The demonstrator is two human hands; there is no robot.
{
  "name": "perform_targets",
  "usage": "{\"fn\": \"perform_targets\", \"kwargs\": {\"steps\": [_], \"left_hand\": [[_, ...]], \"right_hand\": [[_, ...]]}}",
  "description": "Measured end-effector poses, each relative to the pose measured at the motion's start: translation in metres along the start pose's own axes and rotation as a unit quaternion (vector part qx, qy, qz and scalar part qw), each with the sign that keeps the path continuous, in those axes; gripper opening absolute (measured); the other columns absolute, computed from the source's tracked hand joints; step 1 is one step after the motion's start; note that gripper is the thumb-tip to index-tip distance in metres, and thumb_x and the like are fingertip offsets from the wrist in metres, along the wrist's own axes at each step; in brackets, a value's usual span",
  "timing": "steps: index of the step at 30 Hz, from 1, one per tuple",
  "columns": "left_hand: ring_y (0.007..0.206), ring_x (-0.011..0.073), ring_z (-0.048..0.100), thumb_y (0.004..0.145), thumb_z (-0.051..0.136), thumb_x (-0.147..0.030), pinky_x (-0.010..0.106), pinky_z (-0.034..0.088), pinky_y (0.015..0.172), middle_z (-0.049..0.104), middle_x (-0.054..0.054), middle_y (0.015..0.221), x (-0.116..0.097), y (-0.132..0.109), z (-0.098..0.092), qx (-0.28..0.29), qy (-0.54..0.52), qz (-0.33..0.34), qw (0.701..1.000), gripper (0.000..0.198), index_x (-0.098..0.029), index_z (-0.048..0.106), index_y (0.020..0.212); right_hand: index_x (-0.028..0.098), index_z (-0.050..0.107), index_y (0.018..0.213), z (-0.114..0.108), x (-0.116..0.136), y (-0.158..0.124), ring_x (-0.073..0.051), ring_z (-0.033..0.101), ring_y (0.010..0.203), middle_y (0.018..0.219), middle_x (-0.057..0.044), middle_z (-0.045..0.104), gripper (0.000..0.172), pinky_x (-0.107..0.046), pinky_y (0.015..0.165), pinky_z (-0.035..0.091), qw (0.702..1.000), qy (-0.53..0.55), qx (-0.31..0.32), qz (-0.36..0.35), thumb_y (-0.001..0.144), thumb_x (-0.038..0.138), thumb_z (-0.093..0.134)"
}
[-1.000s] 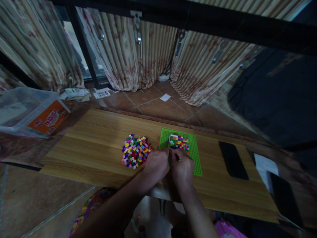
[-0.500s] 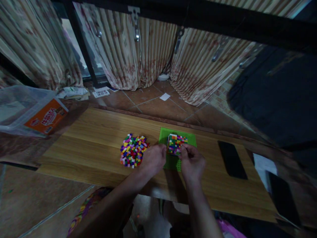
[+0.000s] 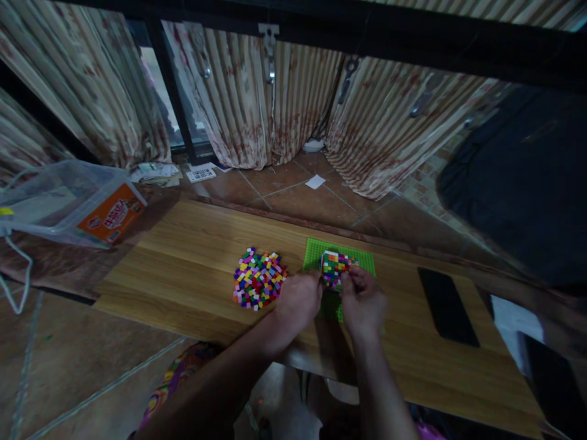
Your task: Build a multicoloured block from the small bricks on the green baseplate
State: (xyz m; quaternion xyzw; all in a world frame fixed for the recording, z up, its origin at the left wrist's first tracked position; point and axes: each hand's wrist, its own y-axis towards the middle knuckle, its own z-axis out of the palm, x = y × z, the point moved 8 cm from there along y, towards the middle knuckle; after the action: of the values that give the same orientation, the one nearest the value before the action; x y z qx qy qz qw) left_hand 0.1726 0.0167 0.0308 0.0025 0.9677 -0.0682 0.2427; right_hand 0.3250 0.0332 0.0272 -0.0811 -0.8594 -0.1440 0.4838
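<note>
A block built of many-coloured toy bricks (image 3: 337,263) stands on a green studded baseplate (image 3: 316,245). My left hand (image 3: 299,300) is curled closed at the block's left side; its fingertips are mostly hidden, so I cannot tell what is in them. At the block's right front edge, my right hand (image 3: 365,300) has thumb and fingers pressed together in a pinch. Whatever lies in that pinch is too small to make out. Just left of my left hand, a pile of loose coloured toy bricks (image 3: 258,280) is spread on the wooden table (image 3: 183,269).
A clear plastic box (image 3: 68,205) with an orange label stands at the left. One dark flat slab (image 3: 448,305) lies on the table's right side, another (image 3: 550,376) beyond its right end near a white sheet (image 3: 516,321). Striped curtains (image 3: 238,104) hang behind.
The view has shifted, so the whole scene sits slightly further right, and a white cable shows at the left. Both hands stay at the brick block with little change.
</note>
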Motion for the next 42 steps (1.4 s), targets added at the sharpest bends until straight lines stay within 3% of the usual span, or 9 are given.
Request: {"fn": "perform_targets", "kwargs": {"steps": [7, 10, 12, 18, 22, 28, 33, 38, 42], "left_hand": [[0.089, 0.0232, 0.070, 0.094, 0.039, -0.021, 0.033, 0.053, 0.078, 0.073, 0.012, 0.098, -0.002, 0.000, 0.002, 0.024, -0.008, 0.010, 1.000, 0.031, -0.017, 0.066, 0.109], [0.088, 0.0196, 0.069, 0.092, 0.041, -0.021, 0.029, 0.051, 0.079, 0.074, 0.009, 0.095, 0.005, 0.000, -0.012, -0.003, -0.029, 0.011, 1.000, 0.030, -0.019, 0.069, 0.102], [0.087, 0.0177, 0.068, 0.091, 0.043, -0.021, 0.027, 0.049, 0.079, 0.074, 0.006, 0.092, 0.020, 0.001, -0.032, -0.030, -0.037, -0.002, 0.999, 0.029, -0.021, 0.070, 0.098], [0.081, 0.0175, 0.066, 0.085, 0.052, -0.034, 0.025, 0.045, 0.071, 0.074, 0.005, 0.086, 0.099, -0.001, -0.088, -0.063, -0.002, -0.109, 0.992, 0.025, -0.020, 0.072, 0.089], [0.087, 0.0210, 0.067, 0.081, 0.056, -0.038, 0.027, 0.047, 0.074, 0.074, 0.007, 0.092, 0.116, -0.003, -0.084, -0.017, 0.022, -0.122, 0.992, 0.027, -0.021, 0.074, 0.091], [0.099, 0.0267, 0.068, 0.078, 0.058, -0.028, 0.034, 0.050, 0.085, 0.074, 0.011, 0.101, 0.110, -0.006, -0.074, 0.019, 0.080, -0.164, 0.983, 0.025, -0.020, 0.073, 0.096], [0.098, 0.0264, 0.068, 0.079, 0.053, -0.021, 0.034, 0.051, 0.083, 0.074, 0.013, 0.100, 0.110, -0.004, -0.071, 0.042, 0.093, -0.158, 0.982, 0.024, -0.018, 0.073, 0.093], [0.090, 0.0230, 0.068, 0.080, 0.048, -0.019, 0.031, 0.049, 0.080, 0.074, 0.010, 0.092, 0.113, -0.002, -0.076, 0.011, 0.075, -0.144, 0.987, 0.027, -0.019, 0.074, 0.088], [0.078, 0.0180, 0.065, 0.078, 0.050, -0.019, 0.026, 0.046, 0.072, 0.073, 0.005, 0.078, 0.108, 0.001, -0.077, -0.012, -0.049, -0.097, 0.994, 0.024, -0.018, 0.074, 0.080]], "right_hand": [[0.011, 0.071, 0.106, -0.003, 0.011, -0.001, -0.026, 0.068, 0.072, 0.082, -0.013, 0.074, 0.044, -0.037, 0.067, 0.051, 0.999, -0.031, -0.015, -0.021, 0.084, 0.045, 0.057], [0.013, 0.072, 0.100, -0.004, 0.018, -0.004, -0.025, 0.070, 0.077, 0.088, -0.012, 0.075, 0.038, -0.036, 0.070, 0.053, 0.998, 0.022, -0.044, -0.033, 0.085, 0.045, 0.058], [0.015, 0.072, 0.096, -0.002, 0.024, -0.008, -0.023, 0.070, 0.078, 0.087, -0.010, 0.075, 0.035, -0.035, 0.072, 0.053, 0.996, 0.061, -0.055, -0.047, 0.085, 0.044, 0.058], [0.016, 0.072, 0.090, 0.005, 0.033, -0.014, -0.019, 0.068, 0.073, 0.081, -0.006, 0.074, 0.028, -0.034, 0.072, 0.054, 0.988, 0.132, -0.056, -0.061, 0.085, 0.041, 0.061], [0.016, 0.072, 0.088, 0.008, 0.031, -0.014, -0.019, 0.068, 0.073, 0.081, -0.006, 0.073, 0.028, -0.034, 0.072, 0.054, 0.987, 0.139, -0.054, -0.059, 0.084, 0.042, 0.063], [0.017, 0.073, 0.088, 0.013, 0.032, -0.015, -0.018, 0.067, 0.070, 0.078, -0.005, 0.073, 0.027, -0.033, 0.070, 0.053, 0.990, 0.126, -0.040, -0.055, 0.084, 0.042, 0.063], [0.016, 0.073, 0.088, 0.010, 0.036, -0.015, -0.018, 0.067, 0.070, 0.079, -0.005, 0.073, 0.026, -0.032, 0.070, 0.053, 0.989, 0.134, -0.043, -0.055, 0.084, 0.041, 0.064], [0.017, 0.072, 0.088, 0.010, 0.037, -0.015, -0.018, 0.067, 0.071, 0.078, -0.005, 0.073, 0.024, -0.033, 0.071, 0.053, 0.987, 0.143, -0.037, -0.057, 0.085, 0.039, 0.062], [0.018, 0.072, 0.089, 0.011, 0.039, -0.017, -0.018, 0.067, 0.073, 0.081, -0.004, 0.073, 0.021, -0.032, 0.071, 0.053, 0.988, 0.136, -0.019, -0.071, 0.087, 0.036, 0.061]]}}
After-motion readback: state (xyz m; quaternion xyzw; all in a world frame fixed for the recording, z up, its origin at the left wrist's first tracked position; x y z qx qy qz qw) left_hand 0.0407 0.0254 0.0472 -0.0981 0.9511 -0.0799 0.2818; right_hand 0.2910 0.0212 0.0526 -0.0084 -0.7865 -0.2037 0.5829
